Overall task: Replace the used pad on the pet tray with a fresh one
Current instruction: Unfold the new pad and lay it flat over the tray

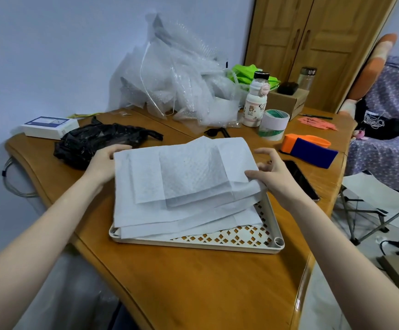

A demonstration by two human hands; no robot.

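A cream pet tray (273, 220) with a lattice floor lies on the wooden table. A white pad (184, 182), partly folded in layers, lies over most of it and leaves the tray's front right corner bare. My left hand (105, 163) rests at the pad's far left edge, fingers closed on it. My right hand (272, 175) pinches the pad's right edge between thumb and fingers. A crumpled black plastic bag (93, 144) lies just left of the tray.
A heap of bubble wrap (181, 84), a white bottle (255, 103), a tape roll (274, 125) and an orange-blue dispenser (310, 148) stand behind the tray. A dark phone (301, 179) lies right of my right hand. A white box (48, 127) sits far left.
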